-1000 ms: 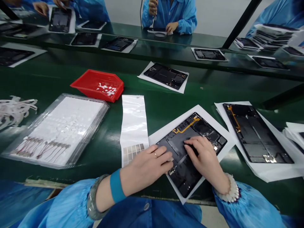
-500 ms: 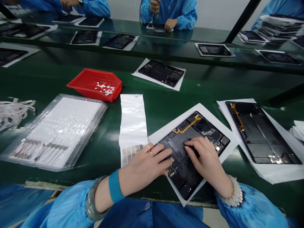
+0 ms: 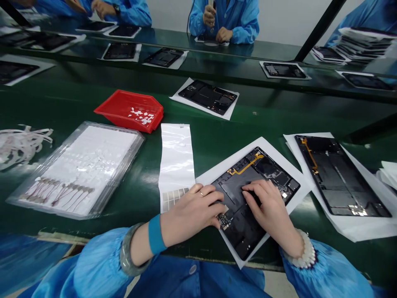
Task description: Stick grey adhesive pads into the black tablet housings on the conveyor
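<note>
An opened black tablet housing (image 3: 235, 198) with an orange flex cable (image 3: 248, 164) lies aslant on a white sheet (image 3: 207, 176) before me. My left hand (image 3: 194, 211) grips its left edge, fingers bent over the rim beside a small circuit board (image 3: 225, 219). On the middle of the housing rests my right hand (image 3: 268, 205), with thumb and fingertips pinched together. Whatever may be between those fingertips is too small to make out. Close to my left hand lies a glossy white strip with grey square stickers (image 3: 172, 198), partly covered by that hand.
A red bin (image 3: 124, 109) holds white scraps. Left of me is a clear tray (image 3: 124, 165) with small wired parts (image 3: 58, 190). Other tablet housings (image 3: 341, 174) lie to the right and farther back (image 3: 207, 96). Co-workers (image 3: 228, 20) sit across the bench.
The camera view has shifted slightly, so the bench things appear a little farther right. My left fingers have curled a bit more at the housing's edge; my right hand stays almost still.
</note>
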The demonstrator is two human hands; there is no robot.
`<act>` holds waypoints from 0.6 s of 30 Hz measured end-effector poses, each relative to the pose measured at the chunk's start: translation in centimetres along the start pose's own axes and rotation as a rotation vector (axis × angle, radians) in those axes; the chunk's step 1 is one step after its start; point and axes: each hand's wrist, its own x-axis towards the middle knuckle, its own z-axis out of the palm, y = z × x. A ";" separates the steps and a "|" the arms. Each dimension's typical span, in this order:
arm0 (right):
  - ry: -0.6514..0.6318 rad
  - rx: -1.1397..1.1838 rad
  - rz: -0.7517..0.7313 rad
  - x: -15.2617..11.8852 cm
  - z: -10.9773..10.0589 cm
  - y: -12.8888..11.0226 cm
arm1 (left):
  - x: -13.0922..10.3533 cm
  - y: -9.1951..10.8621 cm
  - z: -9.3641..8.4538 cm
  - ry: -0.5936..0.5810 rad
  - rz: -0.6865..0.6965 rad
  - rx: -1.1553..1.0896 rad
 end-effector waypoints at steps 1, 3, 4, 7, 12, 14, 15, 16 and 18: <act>-0.001 -0.003 0.001 0.0 0.0 0.0 | 0.0 0.0 -0.1 -0.006 -0.020 -0.033; 0.001 -0.009 -0.002 0.0 0.0 0.1 | 0.0 0.0 -0.3 -0.014 -0.054 -0.076; 0.002 -0.012 -0.005 0.0 0.1 0.1 | -0.1 0.0 -0.4 -0.019 -0.063 -0.081; 0.007 -0.015 -0.011 0.0 0.1 0.2 | -0.1 0.0 -0.3 -0.039 -0.043 -0.054; -0.001 -0.015 -0.005 0.1 0.1 0.2 | 0.0 -0.2 0.0 -0.053 0.006 0.009; -0.007 -0.012 -0.003 0.0 0.1 0.2 | 0.2 -0.3 -0.1 -0.071 0.021 0.025; -0.008 -0.010 -0.003 0.0 0.1 0.2 | 0.4 -0.3 -0.2 -0.086 0.028 0.030; -0.008 -0.008 -0.003 0.0 0.1 0.2 | 0.5 -0.3 -0.4 -0.103 0.033 0.032; -0.002 -0.009 -0.002 0.1 0.1 0.1 | 0.8 -0.4 -0.8 -0.129 0.037 0.005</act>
